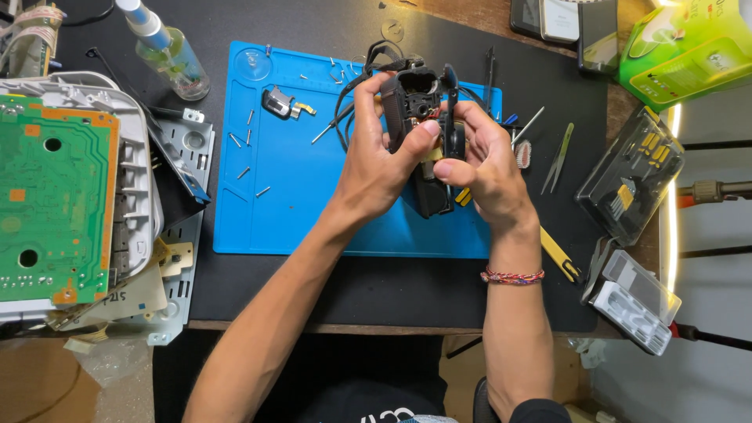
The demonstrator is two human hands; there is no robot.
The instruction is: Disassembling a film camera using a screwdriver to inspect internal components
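Nearest the camera, two forearms rise from the bottom edge, the right one wearing a braided wristband (511, 276). Both hands meet above the blue silicone work mat (298, 211): the left hand (376, 168) is closed around the side of a black, opened-up electronic housing (413, 106), thumb pressed on its front, while the right hand (482, 160) pinches a black side panel (452, 110) against it. The housing is held up in the air over the mat's middle, with black cables (368, 66) trailing from its top. A likely risk is that pulling the panel away hard could strain those cables, and small loose screws (249, 145) on the mat could be scattered by a dropped part. Beyond lie tweezers (558, 158), a clear spray bottle (166, 48) and, to the left, a green circuit board (55, 196) on the tabletop (352, 290).
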